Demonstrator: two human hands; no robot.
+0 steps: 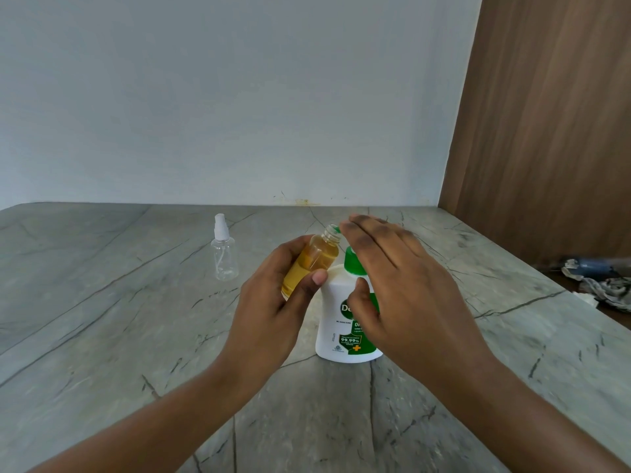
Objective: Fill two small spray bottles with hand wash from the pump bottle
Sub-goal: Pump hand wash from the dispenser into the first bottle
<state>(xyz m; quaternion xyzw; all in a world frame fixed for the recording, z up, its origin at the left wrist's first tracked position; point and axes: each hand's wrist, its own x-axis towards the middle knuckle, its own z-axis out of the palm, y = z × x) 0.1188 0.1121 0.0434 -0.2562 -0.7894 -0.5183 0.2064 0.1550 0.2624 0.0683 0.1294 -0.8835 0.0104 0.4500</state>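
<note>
My left hand (273,302) grips a small clear bottle (312,259) without its cap, tilted with its open neck against the pump spout. Amber hand wash fills most of it. My right hand (399,285) lies flat, fingers spread, over the green pump head (353,261) of the white pump bottle (336,322), which stands upright on the counter. The thumb rests on the bottle's front label. A second small spray bottle (223,250), clear and holding no liquid, stands capped to the left, well apart from both hands.
The grey veined stone counter (136,319) runs back to a pale wall. A brown wooden panel (546,131) rises at the right. Crumpled cloth and a dark object (604,281) lie past the counter's right edge.
</note>
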